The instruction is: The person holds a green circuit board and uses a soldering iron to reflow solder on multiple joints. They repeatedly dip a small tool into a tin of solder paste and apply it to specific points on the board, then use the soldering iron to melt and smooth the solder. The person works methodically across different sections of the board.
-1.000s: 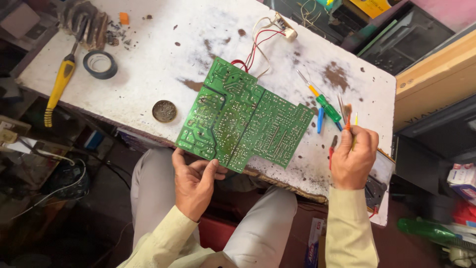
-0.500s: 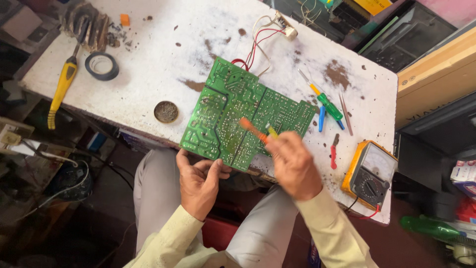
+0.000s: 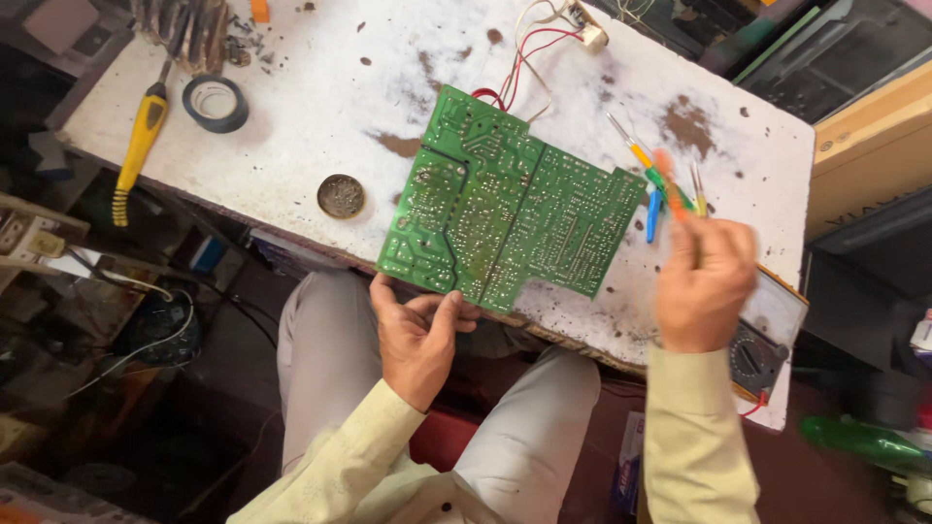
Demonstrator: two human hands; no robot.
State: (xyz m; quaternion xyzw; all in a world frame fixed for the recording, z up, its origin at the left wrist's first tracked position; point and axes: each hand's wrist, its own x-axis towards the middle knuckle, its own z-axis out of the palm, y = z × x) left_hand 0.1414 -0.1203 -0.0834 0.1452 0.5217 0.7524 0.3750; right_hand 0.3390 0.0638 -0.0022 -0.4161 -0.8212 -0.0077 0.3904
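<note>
A green circuit board (image 3: 505,204) lies solder side up on the white stained table (image 3: 330,107), with red and white wires (image 3: 524,53) running from its far edge. My left hand (image 3: 419,335) grips the board's near edge. My right hand (image 3: 701,281), blurred by motion, is at the board's right side and holds a thin orange-handled tool (image 3: 668,184) pointing away from me. Several small tools with yellow, green and blue handles (image 3: 652,184) lie just beyond that hand.
A yellow-handled screwdriver (image 3: 141,146), a black tape roll (image 3: 216,103) and a round tin (image 3: 341,196) sit on the table's left part. A multimeter (image 3: 767,340) lies at the right near edge, partly behind my right hand. A wooden box (image 3: 874,146) stands to the right.
My right hand went from the table's right side to over the board with the orange tool, then swung back right. The multimeter was uncovered, then partly hidden again.
</note>
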